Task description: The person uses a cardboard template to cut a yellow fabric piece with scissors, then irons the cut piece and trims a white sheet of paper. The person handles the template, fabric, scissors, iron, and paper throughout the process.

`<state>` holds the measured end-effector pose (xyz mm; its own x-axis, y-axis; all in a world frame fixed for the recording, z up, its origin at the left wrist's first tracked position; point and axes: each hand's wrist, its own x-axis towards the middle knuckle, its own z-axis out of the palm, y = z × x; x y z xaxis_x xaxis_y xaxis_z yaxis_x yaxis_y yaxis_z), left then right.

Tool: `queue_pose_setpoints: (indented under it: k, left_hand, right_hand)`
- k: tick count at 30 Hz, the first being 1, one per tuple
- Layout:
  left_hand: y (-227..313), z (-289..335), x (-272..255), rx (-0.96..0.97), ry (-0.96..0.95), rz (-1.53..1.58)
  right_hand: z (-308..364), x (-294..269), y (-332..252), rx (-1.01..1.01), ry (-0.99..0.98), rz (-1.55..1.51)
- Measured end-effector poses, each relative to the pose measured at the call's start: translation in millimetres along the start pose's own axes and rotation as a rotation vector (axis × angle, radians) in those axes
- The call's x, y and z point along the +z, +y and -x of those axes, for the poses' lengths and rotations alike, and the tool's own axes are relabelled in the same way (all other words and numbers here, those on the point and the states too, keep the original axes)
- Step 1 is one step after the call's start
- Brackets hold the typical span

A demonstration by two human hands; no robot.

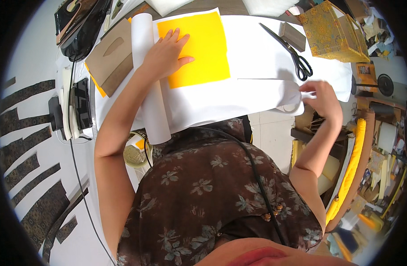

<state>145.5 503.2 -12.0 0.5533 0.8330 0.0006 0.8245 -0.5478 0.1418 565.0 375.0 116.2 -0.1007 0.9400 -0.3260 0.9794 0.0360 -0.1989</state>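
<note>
My left hand (164, 56) lies flat on a bright yellow sheet (208, 48), fingers spread. Under that sheet a large piece of white paper (252, 48) covers the table, its left end in a long white roll (157, 108) beneath my left wrist. At the paper's right side, the bent fingers of my right hand (324, 101) pinch the edge of the white paper. A slit runs leftward from there, parting a strip along the near side. Beside my right hand is a white rounded loop that I cannot make out. Black scissors (294, 52) lie just beyond it.
A grey block (293, 36) and a gold patterned box (323, 33) stand at the far right. Left of the roll is a brown board (112, 57). A black cable (77, 164) hangs at the left, and a waste basket (136, 155) stands below the table edge.
</note>
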Motion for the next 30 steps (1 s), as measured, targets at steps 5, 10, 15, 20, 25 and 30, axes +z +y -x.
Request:
queue_pose_setpoints:
  k: [5, 10, 15, 20, 25, 30]
  left_hand:
    - [0, 3, 0, -0.020, -0.005, -0.021]
    - [1, 1, 0, -0.012, 0.003, -0.027]
    - [-1, 3, 1, -0.021, 0.009, -0.013]
    - [-3, 4, 1, 0.002, 0.022, -0.010]
    - [-4, 4, 6, -0.011, 0.020, 0.002]
    - [-5, 3, 5, 0.001, 0.014, 0.013]
  right_hand:
    - [25, 0, -45, -0.046, 0.375, 0.176]
    - [-46, 41, -118, -0.359, 0.468, -0.264]
    - [-129, 114, -148, -0.538, 0.533, -0.068]
    - [-138, 133, -150, -0.460, 0.447, 0.012]
    - [-138, 136, -149, -0.455, 0.443, 0.013]
    - [-138, 134, -148, -0.454, 0.437, -0.007]
